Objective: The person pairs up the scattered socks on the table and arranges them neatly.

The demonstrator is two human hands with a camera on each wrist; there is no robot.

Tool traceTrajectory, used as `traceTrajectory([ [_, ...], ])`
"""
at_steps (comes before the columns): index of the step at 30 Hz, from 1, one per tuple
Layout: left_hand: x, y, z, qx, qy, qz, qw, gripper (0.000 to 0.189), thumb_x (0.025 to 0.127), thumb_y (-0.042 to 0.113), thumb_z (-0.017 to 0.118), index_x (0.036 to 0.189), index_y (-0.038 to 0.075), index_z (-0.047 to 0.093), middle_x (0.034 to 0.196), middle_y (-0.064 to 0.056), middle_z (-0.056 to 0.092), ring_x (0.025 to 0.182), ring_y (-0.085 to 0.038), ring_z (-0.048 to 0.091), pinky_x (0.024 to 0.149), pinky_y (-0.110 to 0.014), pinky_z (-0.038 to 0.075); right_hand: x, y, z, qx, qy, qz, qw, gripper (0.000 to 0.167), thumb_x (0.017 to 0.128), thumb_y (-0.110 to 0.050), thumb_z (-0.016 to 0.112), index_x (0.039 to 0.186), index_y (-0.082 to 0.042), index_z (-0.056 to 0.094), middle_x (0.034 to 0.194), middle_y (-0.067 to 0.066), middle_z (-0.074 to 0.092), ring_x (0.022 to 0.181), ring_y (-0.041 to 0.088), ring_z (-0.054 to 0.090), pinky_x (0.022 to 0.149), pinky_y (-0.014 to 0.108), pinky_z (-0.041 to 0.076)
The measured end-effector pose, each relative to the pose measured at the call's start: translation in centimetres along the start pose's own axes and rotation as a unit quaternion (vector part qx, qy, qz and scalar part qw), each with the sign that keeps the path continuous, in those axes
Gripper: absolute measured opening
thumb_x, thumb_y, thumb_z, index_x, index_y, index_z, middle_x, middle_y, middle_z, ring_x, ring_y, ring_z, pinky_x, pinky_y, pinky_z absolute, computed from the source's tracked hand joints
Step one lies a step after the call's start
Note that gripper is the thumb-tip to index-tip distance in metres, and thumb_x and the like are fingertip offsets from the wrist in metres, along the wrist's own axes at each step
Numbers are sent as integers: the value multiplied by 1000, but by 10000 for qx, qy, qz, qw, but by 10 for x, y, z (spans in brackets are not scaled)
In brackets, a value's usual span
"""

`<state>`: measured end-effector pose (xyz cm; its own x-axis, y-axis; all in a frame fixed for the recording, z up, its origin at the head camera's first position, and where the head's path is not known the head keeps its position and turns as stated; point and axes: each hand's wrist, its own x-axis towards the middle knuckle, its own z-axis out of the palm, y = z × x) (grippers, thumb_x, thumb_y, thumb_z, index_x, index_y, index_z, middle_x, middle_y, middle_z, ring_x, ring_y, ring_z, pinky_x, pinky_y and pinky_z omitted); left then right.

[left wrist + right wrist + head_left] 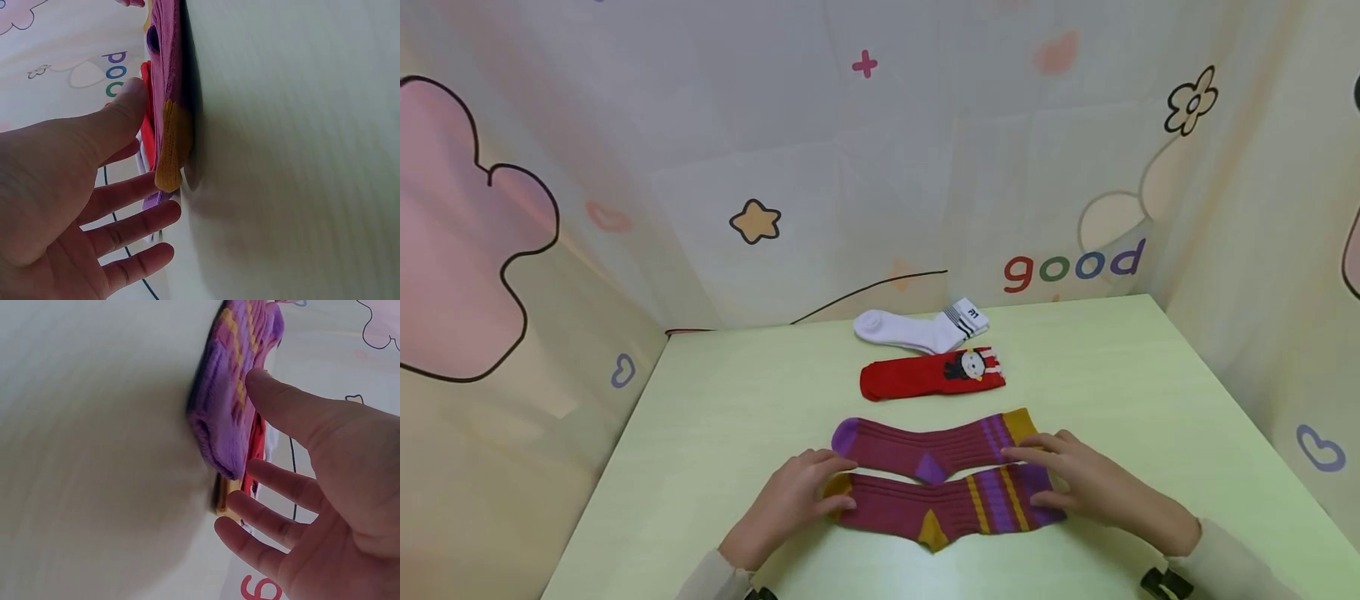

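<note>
A maroon sock with mustard heel and toe (895,506) lies flat nearest the person, its purple-and-mustard striped cuff to the right. Just behind it is a second maroon sock with purple heel and toe (895,444) and a mustard cuff. The left hand (792,498) is at the toe ends, thumb and fingers apart. In the left wrist view its fingers are spread around the mustard toe (172,150), not gripping it. Over the cuff ends is the right hand (1078,479), fingers extended; in the right wrist view the purple cuff (215,419) is beside its thumb.
Behind the maroon pair lies a red sock (902,377) with a cartoon face near its cuff. Farther back is a white sock (898,330) with dark stripes. All lie on a pale green table (722,408), bordered by a printed curtain (880,192).
</note>
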<state>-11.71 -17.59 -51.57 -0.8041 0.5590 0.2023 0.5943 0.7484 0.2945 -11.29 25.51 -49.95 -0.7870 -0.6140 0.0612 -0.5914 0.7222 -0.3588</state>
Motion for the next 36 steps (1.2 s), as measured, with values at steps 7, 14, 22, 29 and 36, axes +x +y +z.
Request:
traceTrajectory([
  [7,-3,2,4,67,61,114,9999,45,83,34,87,119,11,75,118,-4,73,103,-21,67,92,-41,56,-1,1,11,-215,117,-294,9993,56,88,-31,82,140,-19,64,134,9,63,107,25,56,83,41,56],
  [14,-4,1,10,130,129,223,9996,39,82,28,89,115,13,77,113,0,74,91,-15,61,78,-29,55,0,1,14,-182,174,-391,9989,47,89,-32,81,133,-20,69,128,4,64,103,20,55,83,37,54],
  [22,-4,0,12,73,146,232,9996,36,82,26,88,113,12,77,110,0,73,92,-15,60,79,-28,55,1,2,14,-138,178,-468,9987,41,88,-28,83,127,-20,73,123,2,65,99,17,52,80,34,52],
  [29,-5,-1,12,26,205,333,9992,33,82,24,89,110,11,77,107,1,72,91,-14,62,79,-28,55,2,4,16,51,50,-408,9991,37,88,-26,82,123,-19,74,118,0,62,100,16,53,83,34,54],
  [36,-3,-2,11,-313,76,271,9991,27,83,19,88,106,10,77,105,3,70,93,-11,63,85,-30,57,5,4,15,385,-39,-445,9983,29,88,-21,82,115,-15,74,105,-5,60,91,9,53,77,30,53],
])
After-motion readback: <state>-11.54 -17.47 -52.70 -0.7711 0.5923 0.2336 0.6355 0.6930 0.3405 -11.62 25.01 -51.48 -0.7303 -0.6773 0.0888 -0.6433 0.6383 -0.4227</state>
